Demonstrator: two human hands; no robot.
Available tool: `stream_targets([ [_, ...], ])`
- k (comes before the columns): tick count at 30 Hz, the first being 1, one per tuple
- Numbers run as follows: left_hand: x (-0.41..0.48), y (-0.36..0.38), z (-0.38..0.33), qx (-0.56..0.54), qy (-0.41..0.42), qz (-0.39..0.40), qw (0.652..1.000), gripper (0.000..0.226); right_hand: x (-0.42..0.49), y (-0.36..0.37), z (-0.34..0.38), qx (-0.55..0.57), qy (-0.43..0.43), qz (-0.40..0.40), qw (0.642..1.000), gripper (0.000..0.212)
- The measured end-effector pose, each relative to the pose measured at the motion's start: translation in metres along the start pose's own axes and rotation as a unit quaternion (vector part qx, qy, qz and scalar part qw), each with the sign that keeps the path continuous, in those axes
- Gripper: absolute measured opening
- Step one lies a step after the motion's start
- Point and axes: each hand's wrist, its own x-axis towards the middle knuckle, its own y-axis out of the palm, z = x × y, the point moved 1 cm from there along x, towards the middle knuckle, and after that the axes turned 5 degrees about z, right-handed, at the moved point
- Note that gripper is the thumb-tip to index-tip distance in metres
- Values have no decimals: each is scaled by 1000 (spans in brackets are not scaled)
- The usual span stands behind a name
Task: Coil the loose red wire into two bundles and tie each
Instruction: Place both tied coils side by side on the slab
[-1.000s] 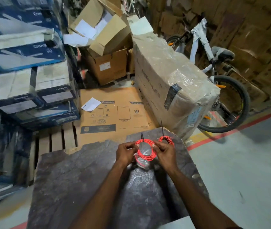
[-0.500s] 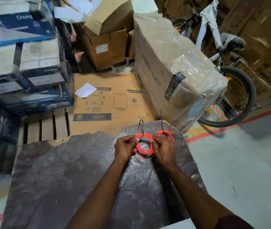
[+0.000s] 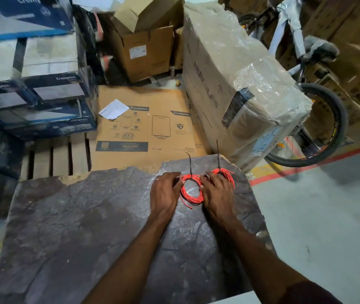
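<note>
Two coils of red wire lie on a dark stone slab (image 3: 87,227) near its far right corner. The nearer red coil (image 3: 191,196) sits flat between my hands, a black tie (image 3: 189,163) sticking up from its far edge and a loose wire end poking out toward me. My left hand (image 3: 164,193) lies palm down, fingertips touching the coil's left side. Palm down too, my right hand (image 3: 218,194) rests fingers on the coil's right side. It partly covers the second red coil (image 3: 226,173), which has its own black tie (image 3: 218,154) standing upright.
Beyond the slab are a flat cardboard box (image 3: 144,126) on a wooden pallet (image 3: 52,154), stacked blue-and-white cartons (image 3: 32,84) at left and a large plastic-wrapped carton (image 3: 236,84) at right. A bicycle (image 3: 319,119) stands behind it. Grey floor with a red line (image 3: 328,156) lies to the right.
The nearer coil has come down from being held up between my hands to lying flat on the slab. Both hands have flattened beside it. The camera has tilted downward.
</note>
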Motion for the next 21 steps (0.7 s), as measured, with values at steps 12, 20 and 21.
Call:
stream_targets([
  [12,-22,28,15,264,133,119,948,60,-14,-2,0,-74,10,82,994,58],
  [20,-24,30,16,276,110,155,942,67,-17,-1,-1,-74,39,89,992,59],
  [21,-24,30,15,274,108,153,943,68,-17,-3,0,-74,38,94,992,58],
])
